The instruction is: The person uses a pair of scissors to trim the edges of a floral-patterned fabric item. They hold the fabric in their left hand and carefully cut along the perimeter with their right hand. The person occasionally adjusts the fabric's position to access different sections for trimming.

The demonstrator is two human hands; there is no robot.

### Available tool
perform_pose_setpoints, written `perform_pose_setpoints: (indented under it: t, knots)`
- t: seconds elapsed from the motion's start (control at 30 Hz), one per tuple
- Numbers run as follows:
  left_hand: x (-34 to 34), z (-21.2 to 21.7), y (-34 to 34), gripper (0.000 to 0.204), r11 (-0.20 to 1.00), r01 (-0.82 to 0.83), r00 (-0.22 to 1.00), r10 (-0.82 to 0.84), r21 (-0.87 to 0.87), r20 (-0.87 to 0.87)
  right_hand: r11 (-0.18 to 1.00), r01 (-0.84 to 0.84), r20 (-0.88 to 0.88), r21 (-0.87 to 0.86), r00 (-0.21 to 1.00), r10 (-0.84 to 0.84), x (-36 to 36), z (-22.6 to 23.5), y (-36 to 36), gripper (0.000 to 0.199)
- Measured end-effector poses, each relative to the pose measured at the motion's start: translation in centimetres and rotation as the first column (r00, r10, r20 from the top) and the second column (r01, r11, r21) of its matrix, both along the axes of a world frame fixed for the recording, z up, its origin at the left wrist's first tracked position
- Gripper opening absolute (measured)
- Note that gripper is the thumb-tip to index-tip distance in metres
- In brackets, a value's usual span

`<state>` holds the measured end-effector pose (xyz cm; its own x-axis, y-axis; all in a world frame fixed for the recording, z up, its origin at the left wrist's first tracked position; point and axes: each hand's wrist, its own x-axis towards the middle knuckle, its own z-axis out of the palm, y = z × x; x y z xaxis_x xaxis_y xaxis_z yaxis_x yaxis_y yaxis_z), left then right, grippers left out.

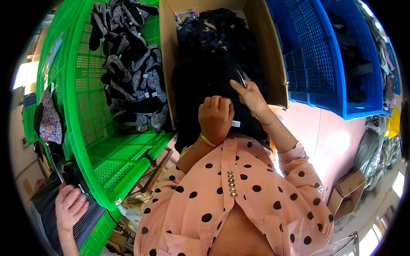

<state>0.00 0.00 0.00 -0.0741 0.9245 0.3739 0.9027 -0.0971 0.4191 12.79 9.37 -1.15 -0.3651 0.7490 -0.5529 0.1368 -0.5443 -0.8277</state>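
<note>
Metal snips [241, 78] are gripped in the right hand [253, 99], blades pointed forward; the white-labelled black cloth [247, 121] lies below, nearer the closed left hand [216, 119], whose contents cannot be told.

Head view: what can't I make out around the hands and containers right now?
Left hand, head view: whether its grip holds anything; its curled fingers hide that.
Thin metal tool, head view: its rear end, covered by the right hand.
Cardboard box, head view: most of its floor, under dark fabric.
Blue crate, head view: its dark contents, lost in shadow.
White tag, head view: print too small.
</note>
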Motion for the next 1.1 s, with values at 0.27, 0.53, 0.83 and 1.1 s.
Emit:
perform_pose_setpoints:
  t: [0.27,0.53,0.83,1.1]
  knots:
    - [-4.5,-0.4,-0.3,0.009,0.925,0.234,0.299,0.225,-0.300,0.928,0.998,0.006,-0.104,-0.057,0.995,-0.012,0.3,-0.2,0.3,0.031]
    - [-8.9,0.2,-0.7,0.010,0.981,0.186,-0.242,0.102,-0.057,0.965,0.995,-0.025,-0.105,-0.094,0.994,0.015,0.6,0.1,0.3,0.033]
    - [-9.5,3.3,0.1,0.007,0.982,0.179,-0.434,0.026,0.058,0.901,0.998,-0.039,-0.044,-0.049,0.998,0.036,0.4,0.5,0.3,0.032]
    - [-14.1,14.2,2.9,0.009,0.884,0.198,0.007,-0.434,0.424,0.901,0.995,0.029,-0.193,-0.091,0.980,-0.047,1.5,-0.9,0.2,0.037]
